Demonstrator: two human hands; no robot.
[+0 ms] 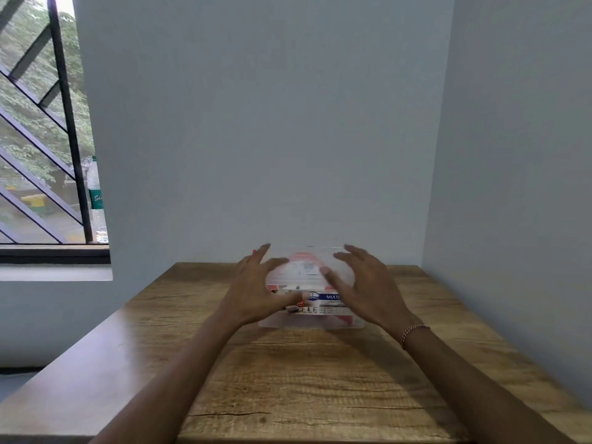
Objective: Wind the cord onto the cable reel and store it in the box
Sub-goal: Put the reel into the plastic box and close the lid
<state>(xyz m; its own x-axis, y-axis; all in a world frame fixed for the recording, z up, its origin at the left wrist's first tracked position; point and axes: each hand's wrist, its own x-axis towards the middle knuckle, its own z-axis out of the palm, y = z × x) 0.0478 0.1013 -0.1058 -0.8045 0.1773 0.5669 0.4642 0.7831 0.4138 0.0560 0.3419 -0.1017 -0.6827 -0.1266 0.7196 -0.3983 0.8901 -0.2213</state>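
Both hands, left and right, hover spread and empty over the clear box at the far middle of the surface, likely about to open its lid, needing a grasp at its edges.

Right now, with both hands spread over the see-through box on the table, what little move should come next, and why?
Probably lower both hands and press the lid down. The left hand and right hand are open, fingers spread over the clear box on the wooden table, and something red shows inside, likely the reel. The blur hides whether the lid is shut, so a gentle press seems sensible.
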